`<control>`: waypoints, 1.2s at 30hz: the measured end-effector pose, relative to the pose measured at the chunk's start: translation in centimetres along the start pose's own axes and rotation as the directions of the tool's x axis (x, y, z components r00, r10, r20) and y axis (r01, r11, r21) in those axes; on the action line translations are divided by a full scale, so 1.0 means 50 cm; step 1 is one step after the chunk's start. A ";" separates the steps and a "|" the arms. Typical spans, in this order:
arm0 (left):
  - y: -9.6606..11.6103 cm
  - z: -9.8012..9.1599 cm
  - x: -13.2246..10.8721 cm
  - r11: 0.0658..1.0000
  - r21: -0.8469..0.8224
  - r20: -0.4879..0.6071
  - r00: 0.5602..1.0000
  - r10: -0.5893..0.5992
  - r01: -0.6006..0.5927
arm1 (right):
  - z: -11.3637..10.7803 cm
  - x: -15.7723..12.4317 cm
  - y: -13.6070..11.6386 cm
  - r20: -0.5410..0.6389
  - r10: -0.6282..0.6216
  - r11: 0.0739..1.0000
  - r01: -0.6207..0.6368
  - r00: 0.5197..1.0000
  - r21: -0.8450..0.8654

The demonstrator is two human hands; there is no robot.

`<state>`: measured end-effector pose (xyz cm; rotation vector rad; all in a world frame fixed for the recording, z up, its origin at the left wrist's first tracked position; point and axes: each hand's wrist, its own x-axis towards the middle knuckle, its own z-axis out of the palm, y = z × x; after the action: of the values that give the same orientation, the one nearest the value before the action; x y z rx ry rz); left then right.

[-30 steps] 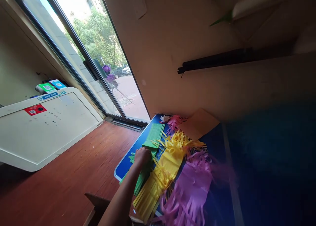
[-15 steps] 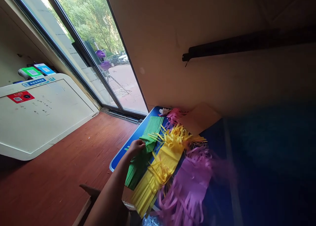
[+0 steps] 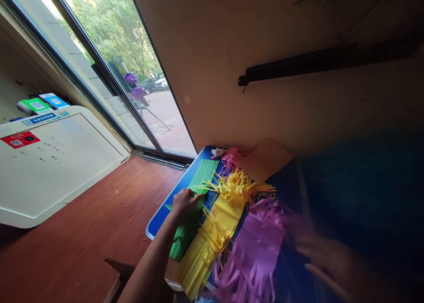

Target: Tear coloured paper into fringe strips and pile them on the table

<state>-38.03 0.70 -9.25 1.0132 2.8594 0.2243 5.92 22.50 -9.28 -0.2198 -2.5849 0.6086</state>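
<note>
My left hand (image 3: pixel 184 203) rests on a sheet of green fringed paper (image 3: pixel 186 232) near the left edge of a blue table (image 3: pixel 158 221), fingers closed over it. A second green fringed sheet (image 3: pixel 203 175) lies just beyond. Beside them lie yellow fringed paper (image 3: pixel 215 232) and purple fringed paper (image 3: pixel 253 250). My right hand (image 3: pixel 326 256) comes in blurred at the lower right, fingers apart, near the purple paper and holding nothing I can see.
Pink fringed paper (image 3: pixel 232 155) and a brown cardboard sheet (image 3: pixel 266 159) lie at the table's far end against the wall. A black bar (image 3: pixel 318 62) is fixed on the wall. A white cabinet (image 3: pixel 49 161) stands left, on red-brown floor (image 3: pixel 99 232), by a glass door (image 3: pixel 132 82).
My left hand has pressed the green sheet down and slightly toward me. My right hand has come into view at the lower right. The camera shifted a little.
</note>
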 end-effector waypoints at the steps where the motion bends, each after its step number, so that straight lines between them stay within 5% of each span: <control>1: 0.011 -0.002 -0.007 0.999 0.041 0.005 1.000 0.002 -0.002 | 0.019 0.034 -0.013 0.081 -0.067 0.998 0.067 0.994 0.008; 3: 0.027 -0.007 -0.019 0.994 0.111 0.019 1.000 0.010 -0.012 | 0.053 0.103 -0.049 0.228 -0.169 0.986 0.168 0.959 0.023; 7: 0.038 -0.019 -0.034 0.979 0.202 0.037 0.999 -0.008 0.001 | 0.101 0.211 -0.119 0.388 -0.183 0.983 0.172 0.903 0.063; 11: 0.039 -0.036 -0.037 0.960 0.269 0.002 0.997 -0.078 0.074 | 0.174 0.292 -0.155 0.394 -0.166 0.985 0.138 0.904 0.099; 18: 0.041 -0.076 -0.008 0.948 0.313 0.033 0.997 -0.076 0.062 | 0.370 0.463 -0.218 0.433 -0.211 0.977 0.187 0.877 0.098; 25: 0.023 -0.115 0.028 0.925 0.361 0.041 0.989 -0.140 0.116 | 0.430 0.498 -0.203 0.485 -0.171 0.981 0.197 0.857 -0.001; 32: -0.023 -0.279 0.091 0.867 0.350 -0.290 0.921 -0.260 0.355 | 0.431 0.510 -0.214 0.498 -0.118 0.985 0.164 0.859 -0.048; 36: 0.018 -0.406 0.127 0.856 0.348 -0.511 0.843 -0.169 0.382 | 0.437 0.514 -0.230 0.499 -0.092 0.988 0.140 0.862 -0.061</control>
<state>-45.28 3.27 10.59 0.6186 3.5650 -0.2614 -27.60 10.55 -10.76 0.0786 -3.0998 0.5520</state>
